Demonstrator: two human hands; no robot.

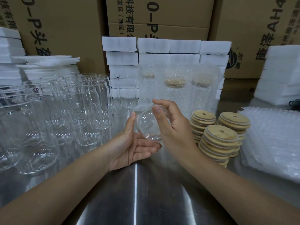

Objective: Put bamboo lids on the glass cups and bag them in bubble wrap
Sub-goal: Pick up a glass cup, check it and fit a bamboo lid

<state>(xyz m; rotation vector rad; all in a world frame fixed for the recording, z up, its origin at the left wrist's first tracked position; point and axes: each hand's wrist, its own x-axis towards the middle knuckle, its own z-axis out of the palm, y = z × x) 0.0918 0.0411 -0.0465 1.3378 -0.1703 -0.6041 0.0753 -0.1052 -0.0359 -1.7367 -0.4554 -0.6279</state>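
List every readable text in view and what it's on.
"0-P头": left cardboard box; next character cut off.
"有限": same box, left edge.
"科技有限", "(西区)", "-0-P": middle cardboard box.
"AH4": right cardboard box, turned sideways; its Chinese characters and round logo too blurred.
None on the held glass cup, bamboo lids or bubble wrap stack.

Rear: stacked brown cardboard cartons [159,18], printed black | Mid: white foam block stacks [168,47] | Surface: stainless steel table [146,200], glare streaks
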